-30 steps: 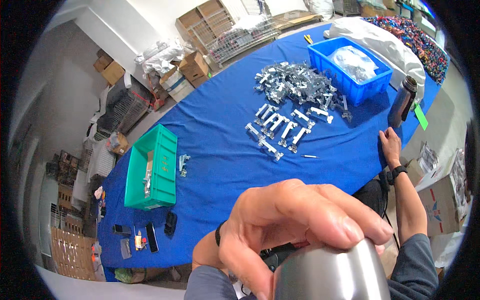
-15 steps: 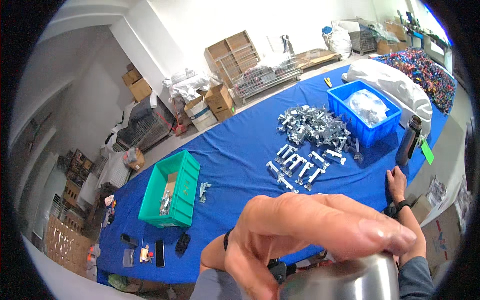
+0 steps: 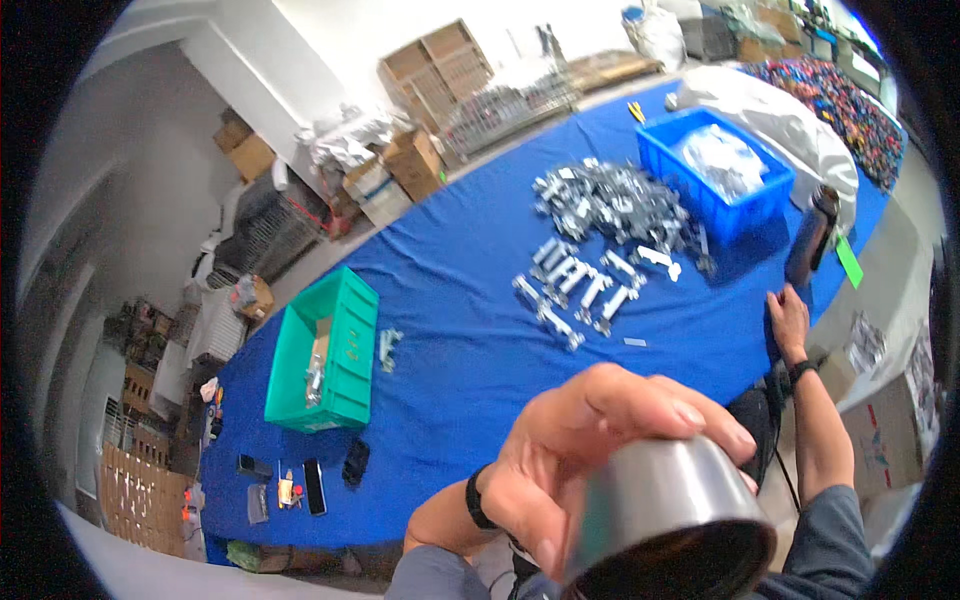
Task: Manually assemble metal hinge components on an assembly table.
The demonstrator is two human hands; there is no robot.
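Close in front of me, my left hand (image 3: 590, 440) is wrapped round a brushed-steel cup (image 3: 665, 490). Its wide rim faces down toward me and its inside looks dark. Further off, at the table's right edge, my right hand (image 3: 789, 322) rests on the blue cloth with its fingers curled in, and no object shows in it. Just beyond that hand a dark metal vacuum flask (image 3: 813, 235) stands upright. Beyond the cup, several small metal brackets (image 3: 575, 285) lie in loose rows, in front of a large heap of metal parts (image 3: 608, 200).
On the blue-covered table (image 3: 450, 290) are a green crate (image 3: 352, 355) with a few parts and a blue bin (image 3: 735, 210) with clear plastic bags. A phone (image 3: 316, 487) and small items lie at the left front. A white sack (image 3: 770, 120) sits at the far right.
The cup has risen into view and tipped so that its rim and dark inside show. My view has shifted downward. The right hand stays beside the flask.
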